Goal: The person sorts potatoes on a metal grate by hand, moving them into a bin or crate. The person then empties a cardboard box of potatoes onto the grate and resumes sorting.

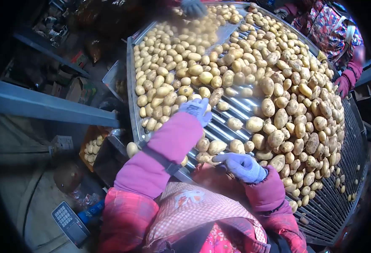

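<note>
Metal rack (224,134): heaped with potatoes (276,138)
Left hand (197,111): over potatoes, grip unclear
Right hand (243,167): forefinger extended, grip unclear

No txt legible: dark lettering (192,109) on my L hand (197,113) glove, apron (194,215) print (188,197) below it & scale (70,224) keypad markings, lower L of it, too blurry.

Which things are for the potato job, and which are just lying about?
For the job, I think:
- potatoes
- slatted metal table
- left hand and right hand, both gloved

Probably just lying about:
- white box
- brown cardboard box

Unsure: the keypad machine.
</note>
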Available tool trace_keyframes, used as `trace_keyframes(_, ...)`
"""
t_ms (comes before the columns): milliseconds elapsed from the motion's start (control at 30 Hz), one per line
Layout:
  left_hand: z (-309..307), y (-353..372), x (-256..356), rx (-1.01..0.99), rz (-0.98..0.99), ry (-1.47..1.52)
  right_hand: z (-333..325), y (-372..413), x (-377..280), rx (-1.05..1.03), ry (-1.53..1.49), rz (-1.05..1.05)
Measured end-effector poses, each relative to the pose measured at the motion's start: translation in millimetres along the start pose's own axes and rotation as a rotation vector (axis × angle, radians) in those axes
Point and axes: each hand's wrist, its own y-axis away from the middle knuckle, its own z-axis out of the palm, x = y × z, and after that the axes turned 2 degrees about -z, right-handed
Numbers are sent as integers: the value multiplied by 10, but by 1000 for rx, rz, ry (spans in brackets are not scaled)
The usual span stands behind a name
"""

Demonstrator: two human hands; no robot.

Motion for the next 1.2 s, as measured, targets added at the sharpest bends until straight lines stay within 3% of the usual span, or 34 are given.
trace_keyframes(67, 48, -137, 128, -59, -6, -133, -77, -28, -151, -34, -63, 122)
trace_keyframes(133, 67, -147, 202, -222, -125, -202, -153, -174, -238, 31, -27, 83)
trace_keyframes(200, 114, -123, 85, -213, -69, -194, -216, -351, -313, 157, 37, 21)
trace_keyframes(267, 95, -33, -118, -121, 25, 130, -380, -680, -364, 258, 325, -108)
trace_keyframes(300, -85, 120, -112, -101, -78, 479, -517, -907, -190, 357, 517, -262)
trace_keyframes(333, -112, 244, -169, -103, -77, 481, -552, -1119, -270, 461, 760, -328)
trace_keyframes(367, -123, 359, -228, -91, -200, 998, -619, -1287, -229, 484, 776, -276)
trace_keyframes(400, -142, 457, -256, -69, -324, 1514, -699, -1466, -139, 484, 976, -298)
trace_keyframes(433, -183, 589, -225, -67, -322, 1516, -769, -1672, -44, 431, 1132, -362)
trace_keyframes(500, -244, 848, -149, -91, -711, 2073, -805, -2080, 140, 450, 1338, -298)
trace_keyframes(600, 18, 975, -249, -300, -740, 2242, -705, -2397, 281, 507, 1535, -196)
trace_keyframes(667, 67, 1071, -284, -305, -707, 2194, -592, -2294, 285, 395, 1349, -288)
trace_keyframes(733, 72, 1061, -307, -354, -662, 2324, -380, -2054, 326, 286, 1404, -382)
trace_keyframes(800, 70, 1014, -268, -292, -611, 2189, -284, -1838, 397, 221, 1414, -572)
trace_keyframes(867, 113, 981, -275, -206, -693, 2167, -429, -1752, 166, 147, 1186, -544)
trace_keyframes(900, 114, 977, -298, -231, -618, 2214, -600, -1789, 34, 229, 1147, -519)
trace_keyframes(933, 107, 968, -288, -236, -615, 2214, -684, -1756, -138, 420, 1316, -383)
trace_keyframes(967, 104, 953, -271, -226, -645, 2231, -879, -1816, -65, 561, 1592, -458)
trace_keyframes(1000, 103, 944, -257, -213, -677, 2247, -1037, -1929, 80, 535, 1617, -215)
trace_keyframes(1067, 125, 918, -262, -231, -634, 2242, -1001, -2052, -2, 444, 1727, 46)
trace_keyframes(1100, 170, 901, -241, -227, -613, 2219, -977, -2149, -29, 437, 1730, 35)
trace_keyframes(1167, 165, 911, -208, -244, -583, 2190, -893, -2308, -57, 437, 1857, 251)
trace_keyframes(1200, 124, 930, -194, -214, -496, 2145, -909, -2348, -15, 440, 1858, 233)
